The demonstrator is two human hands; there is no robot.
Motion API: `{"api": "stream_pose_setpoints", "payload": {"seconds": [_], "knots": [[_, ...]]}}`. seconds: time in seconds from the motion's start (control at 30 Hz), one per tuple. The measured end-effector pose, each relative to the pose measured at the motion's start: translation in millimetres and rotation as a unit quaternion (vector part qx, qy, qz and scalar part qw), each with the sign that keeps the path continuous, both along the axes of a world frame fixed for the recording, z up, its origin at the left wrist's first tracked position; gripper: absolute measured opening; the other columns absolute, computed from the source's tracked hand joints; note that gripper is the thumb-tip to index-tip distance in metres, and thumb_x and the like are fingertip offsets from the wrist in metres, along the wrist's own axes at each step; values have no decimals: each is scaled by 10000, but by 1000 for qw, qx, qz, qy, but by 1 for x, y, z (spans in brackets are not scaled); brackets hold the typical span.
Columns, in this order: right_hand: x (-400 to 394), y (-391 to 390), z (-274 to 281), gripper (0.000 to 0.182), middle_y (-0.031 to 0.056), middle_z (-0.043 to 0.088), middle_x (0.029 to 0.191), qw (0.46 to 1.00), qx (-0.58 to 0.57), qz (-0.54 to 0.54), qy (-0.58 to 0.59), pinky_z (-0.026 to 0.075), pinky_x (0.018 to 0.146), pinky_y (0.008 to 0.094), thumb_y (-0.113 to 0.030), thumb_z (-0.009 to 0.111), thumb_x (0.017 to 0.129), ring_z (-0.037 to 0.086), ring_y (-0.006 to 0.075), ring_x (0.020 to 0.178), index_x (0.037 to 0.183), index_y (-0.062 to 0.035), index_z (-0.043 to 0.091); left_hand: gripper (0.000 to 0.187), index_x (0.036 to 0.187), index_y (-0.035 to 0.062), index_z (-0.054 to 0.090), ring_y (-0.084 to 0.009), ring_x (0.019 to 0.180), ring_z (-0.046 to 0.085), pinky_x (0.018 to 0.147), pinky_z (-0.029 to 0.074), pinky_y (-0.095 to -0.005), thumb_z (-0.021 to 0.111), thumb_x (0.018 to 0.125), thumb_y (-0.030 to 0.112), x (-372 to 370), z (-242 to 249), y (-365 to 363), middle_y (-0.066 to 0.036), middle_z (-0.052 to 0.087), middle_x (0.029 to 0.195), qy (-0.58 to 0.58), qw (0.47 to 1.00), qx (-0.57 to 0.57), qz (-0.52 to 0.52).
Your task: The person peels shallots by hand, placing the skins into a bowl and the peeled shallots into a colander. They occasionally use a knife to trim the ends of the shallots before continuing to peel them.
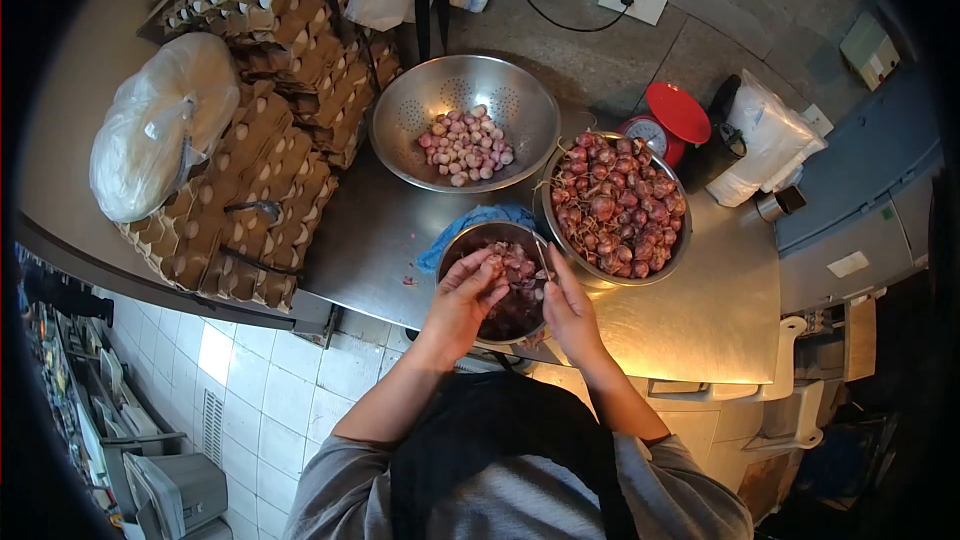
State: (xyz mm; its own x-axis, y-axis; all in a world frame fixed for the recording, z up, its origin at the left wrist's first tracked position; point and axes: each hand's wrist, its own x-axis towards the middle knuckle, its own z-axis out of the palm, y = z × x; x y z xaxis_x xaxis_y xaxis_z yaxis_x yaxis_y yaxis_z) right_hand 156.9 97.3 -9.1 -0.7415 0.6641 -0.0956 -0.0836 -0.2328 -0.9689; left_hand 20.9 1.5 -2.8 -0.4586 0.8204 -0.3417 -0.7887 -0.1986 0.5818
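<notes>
My left hand (465, 290) is closed in a pinch on a small shallot (495, 263), mostly covered by the fingers. In my right hand (568, 305) is a small knife (542, 256), its thin blade pointing away from me. Both hands are over a metal bowl (447, 250) that contains reddish shallot skins (515, 312). Beyond it, a perforated steel colander (400, 120) holds pale pink peeled shallots (466, 147). To the right, a steel bowl (683, 243) is heaped with unpeeled shallots (618, 202).
A blue cloth (448, 237) lies behind the skin bowl on the steel table (725, 315). Stacked egg trays (235, 205) and a plastic bag (160, 130) are at left. A red scale (678, 112) and white sack (765, 135) stand at back right.
</notes>
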Motion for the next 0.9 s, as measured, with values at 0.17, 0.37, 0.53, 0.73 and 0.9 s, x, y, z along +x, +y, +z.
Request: {"api": "stream_pose_setpoints", "payload": {"seconds": [0.17, 0.37, 0.53, 0.73, 0.9], "knots": [[5, -5, 1, 410, -70, 364, 658, 998, 2, 55, -14, 278, 459, 158, -148, 405, 939, 326, 18, 521, 1344, -119, 348, 204, 1074, 79, 525, -123, 878, 559, 810, 466, -275, 529, 881, 146, -5, 0, 1, -9, 565, 962, 1, 1000, -8, -23], [7, -11, -26, 432, 19, 515, 740, 990, 131, 49, 4, 389, 531, 212, -190, 441, 923, 470, 94, 565, 1343, -137, 352, 191, 1069, 92, 534, -136, 950, 556, 849, 435, -292, 515, 888, 150, -2, -2, 3, -29, 578, 1035, -5, 998, 43, -40], [15, -16, 1, 454, 167, 590, 1033, 928, 363, 35, -73, 460, 700, 309, -210, 469, 899, 612, 294, 773, 1336, -164, 354, 219, 1111, 90, 521, -162, 1014, 548, 850, 434, -289, 484, 902, 144, 0, 8, -1, -57, 575, 1102, -15, 996, 70, -59], [22, -16, 11, 452, 172, 589, 1035, 939, 311, 71, -130, 460, 712, 314, -225, 478, 890, 611, 329, 826, 1327, -185, 370, 230, 1127, 102, 515, -163, 1024, 543, 851, 439, -286, 476, 901, 110, 6, 14, -2, -50, 575, 1089, -19, 997, 69, -42], [15, -12, -1, 443, 194, 583, 1040, 939, 324, 55, -104, 452, 756, 314, -225, 472, 895, 601, 327, 890, 1323, -168, 375, 235, 1105, 90, 529, -144, 1005, 542, 855, 443, -275, 517, 872, 61, 14, -5, 1, -30, 572, 1071, -1, 995, 101, -8]]}}
